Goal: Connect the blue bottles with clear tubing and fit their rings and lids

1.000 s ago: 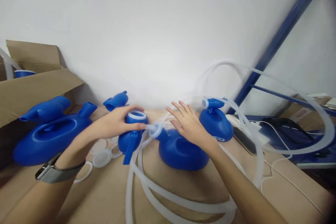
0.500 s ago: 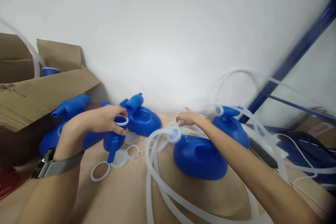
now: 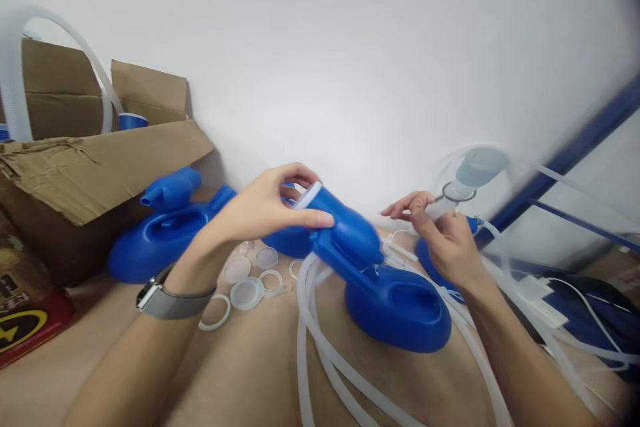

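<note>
The cup (image 3: 356, 240) is a plain strong blue with a white rim (image 3: 309, 195), and the bottle (image 3: 390, 317) below it is the same solid blue. The hose (image 3: 303, 347) is milky white, the small lids (image 3: 246, 293) a cloudy, see-through white. The clear piece (image 3: 481, 168) has a pale blue-grey tint and a dark ring (image 3: 459, 201). The watch strap (image 3: 186, 305) is grey, the box (image 3: 110, 163) brown, the table (image 3: 250, 373) tan, the wall (image 3: 300, 47) white and the metal bar (image 3: 593, 147) dark blue. The jar (image 3: 56, 301) is red in its lower part, with a yellow oval and a yellow bolt on black.
</note>
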Tool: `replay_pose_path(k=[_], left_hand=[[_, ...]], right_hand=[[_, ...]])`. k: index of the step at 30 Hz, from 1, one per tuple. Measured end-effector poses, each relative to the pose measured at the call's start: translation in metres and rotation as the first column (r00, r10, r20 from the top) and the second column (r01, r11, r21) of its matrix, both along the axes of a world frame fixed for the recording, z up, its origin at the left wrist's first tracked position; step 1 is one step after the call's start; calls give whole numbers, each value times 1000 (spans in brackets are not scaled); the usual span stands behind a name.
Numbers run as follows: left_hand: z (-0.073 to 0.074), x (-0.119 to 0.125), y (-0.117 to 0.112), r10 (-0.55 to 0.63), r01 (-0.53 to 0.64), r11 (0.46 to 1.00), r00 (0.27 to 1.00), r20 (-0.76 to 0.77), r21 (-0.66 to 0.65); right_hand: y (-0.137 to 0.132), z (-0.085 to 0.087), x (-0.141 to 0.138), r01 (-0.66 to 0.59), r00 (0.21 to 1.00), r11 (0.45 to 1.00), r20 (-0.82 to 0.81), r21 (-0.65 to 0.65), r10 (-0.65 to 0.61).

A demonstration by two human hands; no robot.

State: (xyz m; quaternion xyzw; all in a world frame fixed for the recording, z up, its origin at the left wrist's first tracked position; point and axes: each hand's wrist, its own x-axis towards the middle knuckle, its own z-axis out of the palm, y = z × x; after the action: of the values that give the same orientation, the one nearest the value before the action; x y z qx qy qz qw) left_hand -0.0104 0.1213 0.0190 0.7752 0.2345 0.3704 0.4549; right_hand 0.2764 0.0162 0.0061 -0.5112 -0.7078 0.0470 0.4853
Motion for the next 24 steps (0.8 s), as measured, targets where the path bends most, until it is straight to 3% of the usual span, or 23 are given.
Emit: replay_pose_path(k=[3, 5, 7, 9, 11, 13, 14, 17, 19, 20, 22, 24], left_hand=[[-6, 27, -32, -126, 150, 978, 979, 158, -148], [-9, 40, -48, -115, 136, 982, 981, 155, -129], [-12, 48, -57, -95, 98, 995, 991, 89, -32], [-17, 47, -55, -76, 77, 994, 997, -22, 72], [-28, 35, -46, -26, 46, 992, 986, -166, 116], [-49, 14, -33, 73, -35, 993, 936, -345, 116], [-63, 1, -27, 111, -49, 988, 891, -441, 149], [-114, -39, -14, 183, 51, 954, 686, -704, 297], [-140, -57, -11, 245, 65, 940, 551, -797, 334], [-149, -61, -11, 268, 87, 925, 541, -798, 370], [-152, -62, -11, 315, 98, 893, 561, -766, 439], [-138, -52, -13, 331, 53, 886, 626, -707, 461]], right_hand=[[-22, -11, -3, -250, 944, 960, -255, -128, 212], [-32, -14, 2, -355, 905, 908, -325, -223, 274], [-39, -14, 8, -336, 927, 888, -276, -313, 253], [-45, -11, 11, -233, 968, 915, -170, -329, 186], [-50, -8, 12, -129, 990, 959, -85, -253, 111], [-55, -5, 14, -63, 998, 987, -21, -148, 61], [-57, -3, 15, -50, 999, 992, 15, -112, 52], [-64, 2, 22, -67, 984, 995, 159, -79, 79], [-67, 2, 27, -121, 954, 989, 265, -89, 141], [-68, 1, 29, -155, 934, 982, 309, -104, 180], [-69, -4, 36, -203, 907, 971, 350, -128, 236], [-70, -10, 44, -211, 907, 964, 337, -159, 254]])
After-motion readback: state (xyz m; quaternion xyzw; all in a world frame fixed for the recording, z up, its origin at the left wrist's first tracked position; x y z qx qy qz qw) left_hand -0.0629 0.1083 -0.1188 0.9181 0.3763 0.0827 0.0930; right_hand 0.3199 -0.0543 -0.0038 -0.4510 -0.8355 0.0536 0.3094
